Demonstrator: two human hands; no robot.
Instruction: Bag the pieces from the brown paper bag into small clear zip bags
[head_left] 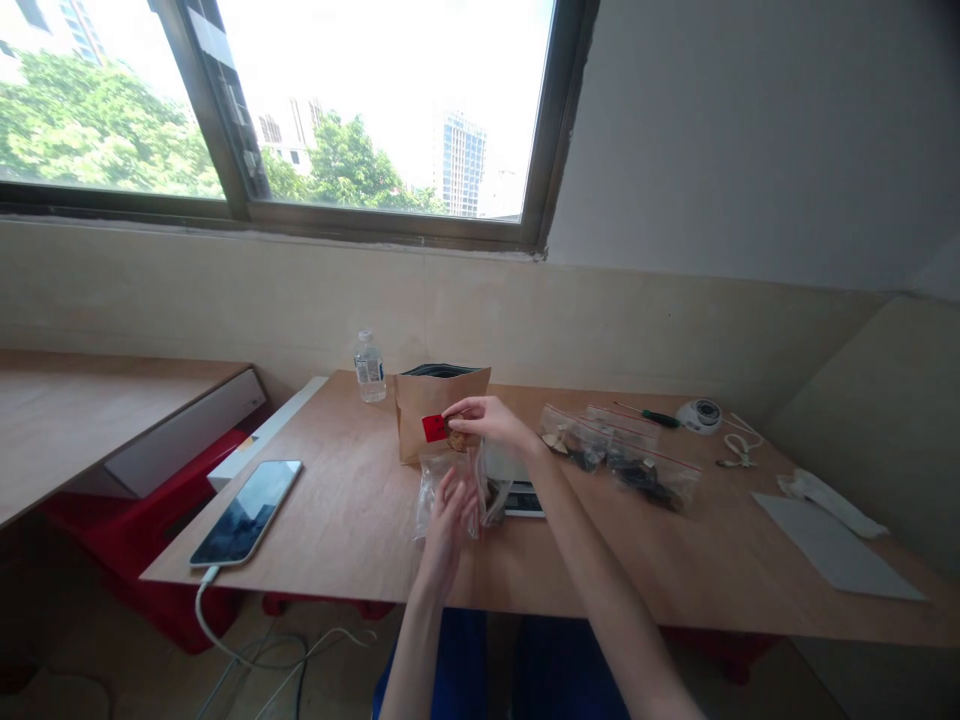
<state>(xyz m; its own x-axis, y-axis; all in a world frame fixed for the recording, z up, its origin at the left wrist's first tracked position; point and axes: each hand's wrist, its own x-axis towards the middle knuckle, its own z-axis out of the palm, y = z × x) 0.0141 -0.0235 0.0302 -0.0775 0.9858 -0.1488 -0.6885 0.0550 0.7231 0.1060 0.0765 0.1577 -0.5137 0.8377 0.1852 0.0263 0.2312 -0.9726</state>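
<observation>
My right hand (484, 418) is closed in a pinch on a brown, rough, roundish piece that looks like a dried mushroom (457, 439). It hovers before a brown kraft paper bag (415, 400) with a red label (433, 428), which stands upright with its top apart. Lower down, my left hand (450, 510) has its fingers loosely apart in front of a clear plastic bag (426, 495); whether it touches the bag is unclear. Beside it, another clear bag with dark contents (493, 500) rests against a flat scale with a dark display (525, 500).
Clear zip bags with dark dried pieces (645, 480) lie to the right, near a green-handled screwdriver (660, 418) and a white dome camera (699, 415). A water bottle (370, 368) stands at the back. A plugged-in phone (247, 512) lies left, near the table edge.
</observation>
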